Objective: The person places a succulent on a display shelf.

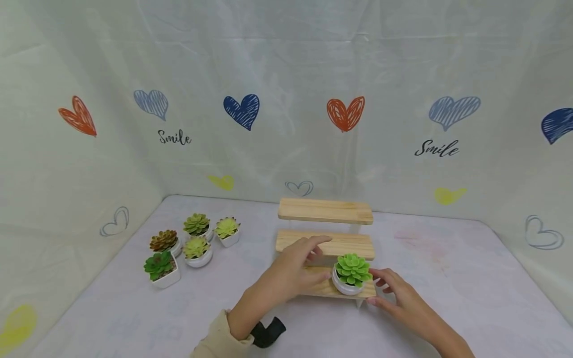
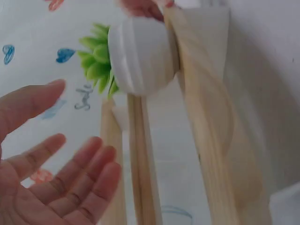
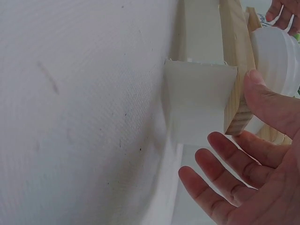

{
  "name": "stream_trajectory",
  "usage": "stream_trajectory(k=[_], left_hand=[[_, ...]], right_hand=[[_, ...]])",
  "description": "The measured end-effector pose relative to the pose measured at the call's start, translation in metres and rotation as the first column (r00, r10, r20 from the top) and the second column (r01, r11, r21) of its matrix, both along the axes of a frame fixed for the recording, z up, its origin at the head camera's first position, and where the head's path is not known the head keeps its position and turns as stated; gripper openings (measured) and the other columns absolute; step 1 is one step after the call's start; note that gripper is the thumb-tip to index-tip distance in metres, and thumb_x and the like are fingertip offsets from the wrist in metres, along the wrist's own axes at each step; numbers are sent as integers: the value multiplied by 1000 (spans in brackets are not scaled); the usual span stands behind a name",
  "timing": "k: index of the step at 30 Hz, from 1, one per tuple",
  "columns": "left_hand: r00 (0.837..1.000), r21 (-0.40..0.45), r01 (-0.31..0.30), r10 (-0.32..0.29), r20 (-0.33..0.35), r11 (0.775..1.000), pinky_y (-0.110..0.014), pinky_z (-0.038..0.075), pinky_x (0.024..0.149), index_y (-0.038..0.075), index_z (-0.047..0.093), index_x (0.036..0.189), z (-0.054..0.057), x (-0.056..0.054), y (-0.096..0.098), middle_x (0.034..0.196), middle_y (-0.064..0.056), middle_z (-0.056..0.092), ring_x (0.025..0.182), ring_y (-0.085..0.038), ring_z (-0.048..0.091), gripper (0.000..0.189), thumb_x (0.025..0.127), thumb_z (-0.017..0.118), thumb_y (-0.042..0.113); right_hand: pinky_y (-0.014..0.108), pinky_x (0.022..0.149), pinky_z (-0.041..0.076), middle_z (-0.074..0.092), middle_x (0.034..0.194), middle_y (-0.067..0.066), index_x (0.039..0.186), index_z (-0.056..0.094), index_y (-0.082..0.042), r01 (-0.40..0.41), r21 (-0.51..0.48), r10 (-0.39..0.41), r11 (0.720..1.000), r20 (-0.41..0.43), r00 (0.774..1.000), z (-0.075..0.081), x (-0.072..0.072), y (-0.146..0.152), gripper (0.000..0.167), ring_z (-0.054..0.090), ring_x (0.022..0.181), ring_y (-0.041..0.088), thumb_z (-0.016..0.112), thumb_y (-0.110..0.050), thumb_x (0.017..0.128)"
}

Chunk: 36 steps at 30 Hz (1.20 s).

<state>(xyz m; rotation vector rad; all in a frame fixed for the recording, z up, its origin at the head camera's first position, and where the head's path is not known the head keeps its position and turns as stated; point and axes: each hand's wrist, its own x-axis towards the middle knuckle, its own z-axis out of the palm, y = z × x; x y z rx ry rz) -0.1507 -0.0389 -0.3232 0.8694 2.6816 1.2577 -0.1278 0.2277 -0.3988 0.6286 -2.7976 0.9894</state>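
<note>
A bright green artificial succulent in a round white pot (image 1: pixel 351 276) stands upright near the right end of the lowest board of a three-tier wooden shelf (image 1: pixel 325 211). To the left of the pot, my left hand (image 1: pixel 297 266) hovers over the lower boards, fingers loosely spread; the left wrist view shows this hand (image 2: pixel 61 173) apart from the pot (image 2: pixel 143 56) with nothing in it. My right hand (image 1: pixel 400 298) is at the board's right end. In the right wrist view, its thumb (image 3: pixel 269 103) touches the board's edge and the index fingertip lies close to the end corner, other fingers extended.
Several potted succulents cluster at the table's left: a dark green one (image 1: pixel 160 268), a brownish one (image 1: pixel 164 241), and pale green ones, including one in a tapered pot (image 1: pixel 228 232). A curtain (image 1: pixel 286 59) printed with hearts hangs behind. A black strap (image 1: pixel 268 333) shows by my left wrist.
</note>
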Motion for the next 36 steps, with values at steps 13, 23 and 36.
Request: stream_trajectory(k=[13, 23, 36], left_hand=[[922, 331, -131, 237, -305, 934, -35, 50, 86, 13, 54, 128, 8, -32, -56, 120, -6, 59, 107, -19, 57, 48, 83, 70, 16], [885, 256, -362, 417, -207, 896, -50, 36, 100, 14, 30, 145, -13, -59, -107, 142, -14, 37, 126, -32, 37, 78, 81, 73, 23], [855, 93, -518, 519, 17, 850, -63, 27, 104, 16, 12, 150, -36, -72, -140, 151, -19, 18, 138, -38, 21, 94, 80, 69, 42]], right_hand=[[25, 72, 50, 56, 109, 0, 125, 51, -4, -4, -4, 4, 1000, -16, 1000, -1, 0, 0, 50, 56, 91, 11, 70, -23, 82], [25, 72, 50, 56, 109, 1, 125, 51, -3, 1, 2, -1, 1000, -6, 1000, -1, 0, 1, 51, 53, 92, 4, 70, -25, 82], [25, 72, 50, 55, 111, 3, 126, 49, -3, -9, -3, 9, 1000, 36, 999, -2, 0, 1, 52, 55, 92, 9, 68, -26, 84]])
